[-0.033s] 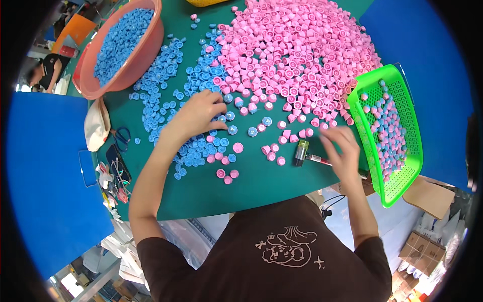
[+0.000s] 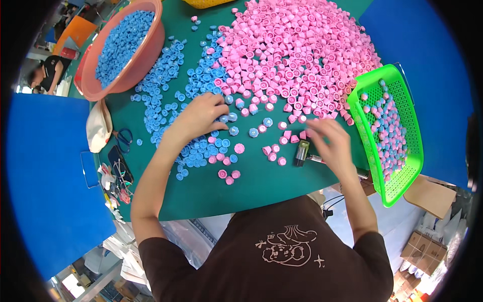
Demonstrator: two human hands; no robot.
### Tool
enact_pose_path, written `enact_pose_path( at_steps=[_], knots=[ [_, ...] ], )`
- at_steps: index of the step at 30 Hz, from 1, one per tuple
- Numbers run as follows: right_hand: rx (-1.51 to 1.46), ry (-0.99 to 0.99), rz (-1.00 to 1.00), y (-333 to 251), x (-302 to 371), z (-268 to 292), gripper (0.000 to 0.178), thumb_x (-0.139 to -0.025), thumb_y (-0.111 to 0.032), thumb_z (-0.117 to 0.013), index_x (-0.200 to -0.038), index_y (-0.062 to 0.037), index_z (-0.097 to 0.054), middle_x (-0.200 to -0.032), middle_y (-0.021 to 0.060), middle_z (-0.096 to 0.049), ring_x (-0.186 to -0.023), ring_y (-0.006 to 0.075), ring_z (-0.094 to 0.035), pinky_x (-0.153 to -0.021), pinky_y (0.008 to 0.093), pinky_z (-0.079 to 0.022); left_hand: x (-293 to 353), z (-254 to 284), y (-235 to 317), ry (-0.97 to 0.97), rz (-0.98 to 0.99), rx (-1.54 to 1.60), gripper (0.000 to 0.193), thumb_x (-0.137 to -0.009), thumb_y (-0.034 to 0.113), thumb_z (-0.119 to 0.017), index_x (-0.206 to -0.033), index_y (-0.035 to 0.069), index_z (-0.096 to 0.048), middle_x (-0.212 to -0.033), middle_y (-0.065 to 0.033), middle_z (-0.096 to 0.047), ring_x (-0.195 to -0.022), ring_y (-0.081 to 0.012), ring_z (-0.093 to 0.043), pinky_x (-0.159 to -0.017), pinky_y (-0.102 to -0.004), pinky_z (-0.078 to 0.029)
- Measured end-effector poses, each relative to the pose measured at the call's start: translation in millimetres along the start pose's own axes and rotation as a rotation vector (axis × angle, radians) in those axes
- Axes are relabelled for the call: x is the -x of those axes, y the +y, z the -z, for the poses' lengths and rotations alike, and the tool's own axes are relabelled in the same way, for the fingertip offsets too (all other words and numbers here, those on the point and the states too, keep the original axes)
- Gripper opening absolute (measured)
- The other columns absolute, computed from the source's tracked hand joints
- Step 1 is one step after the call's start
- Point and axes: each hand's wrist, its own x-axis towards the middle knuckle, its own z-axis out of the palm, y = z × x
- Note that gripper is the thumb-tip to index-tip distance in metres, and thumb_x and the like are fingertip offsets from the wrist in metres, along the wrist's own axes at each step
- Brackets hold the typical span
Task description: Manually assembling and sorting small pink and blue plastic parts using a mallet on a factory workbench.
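Note:
My left hand [image 2: 205,115] rests low over the table's middle, thumb and forefinger apart, beside a few small blue caps [image 2: 232,117] set on pink pieces. Under its wrist lie more loose blue caps [image 2: 197,152]. To the right, my right hand [image 2: 332,143] hovers with fingers spread at the near edge of the pink cup-shaped pieces [image 2: 302,55]; nothing shows in it. Just beneath its fingers lies a small hammer [image 2: 301,153], its handle partly hidden by the hand. Several loose pink pieces [image 2: 273,152] sit left of the hammer.
A pink basin [image 2: 146,60] of blue caps stands far left. At the right, a green basket [image 2: 400,189] holds joined pink-and-blue pieces. Scissors [image 2: 123,140], a phone [image 2: 119,163] and a cloth pouch [image 2: 97,126] lie along the left edge. Another person [image 2: 50,73] is far left.
My right hand has shifted left and slightly away from me, over the pink pieces beside the hammer. The left hand stays nearly in place.

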Motion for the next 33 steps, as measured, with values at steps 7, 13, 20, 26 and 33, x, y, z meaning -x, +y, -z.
enact_pose_path(
  at_steps=[7,13,20,26,33],
  knots=[
    [0.249,-0.567,0.363,-2,-106,-72,0.021,-0.08,-0.008,-0.067,-0.101,-0.0075,-0.065,-0.096,0.0076,-0.061,-0.083,0.0272,-0.065,-0.07,0.0398,-0.053,-7,-5,5,-0.009,0.107,0.169,0.03,-0.078,0.02,-0.074,-0.102,0.006,-0.065,-0.094,-0.0097,-0.06,-0.089,-0.0294,-0.06,-0.079,-0.0382,-0.049],
    [-0.373,-0.384,-0.039,0,-114,-69,0.022,-0.08,-0.007,-0.065,-0.102,-0.0048,-0.066,-0.091,0.0055,-0.065,-0.072,0.0159,-0.064,-0.053,0.0275,-0.048,7,-4,15,0.367,0.411,0.598,0.026,-0.081,0.011,-0.073,-0.105,0.004,-0.067,-0.094,-0.0047,-0.062,-0.08,-0.0172,-0.062,-0.071,-0.0279,-0.051],
    [-0.359,-0.499,-0.285,-12,-124,-94,0.019,-0.085,-0.014,-0.064,-0.101,-0.004,-0.067,-0.089,0.0062,-0.065,-0.074,0.0161,-0.061,-0.058,0.0312,-0.048,51,-38,15,0.925,0.608,1.843,0.028,-0.095,0.01,-0.059,-0.122,0.003,-0.055,-0.101,-0.0051,-0.062,-0.084,-0.0114,-0.062,-0.071,-0.0234,-0.053],
    [0.489,-0.457,0.361,-23,-126,-130,0.032,-0.083,-0.029,-0.069,-0.104,-0.0072,-0.058,-0.086,0.0095,-0.057,-0.068,0.0264,-0.064,-0.052,0.0394,-0.052,64,-24,16,1.053,0.596,1.853,0.026,-0.097,0.016,-0.055,-0.12,0.003,-0.054,-0.101,-0.0062,-0.06,-0.078,-0.0115,-0.061,-0.059,-0.0215,-0.049],
    [-0.065,-0.306,0.425,-1,-137,-121,0.022,-0.088,-0.02,-0.066,-0.107,-0.008,-0.064,-0.087,0.0078,-0.058,-0.064,0.0183,-0.061,-0.045,0.0313,-0.045,44,-20,30,0.731,0.833,1.004,0.019,-0.088,0.019,-0.069,-0.082,0.001,-0.066,-0.068,0.0017,-0.06,-0.062,-0.0067,-0.05,-0.055,-0.0244,-0.04]
  ],
)
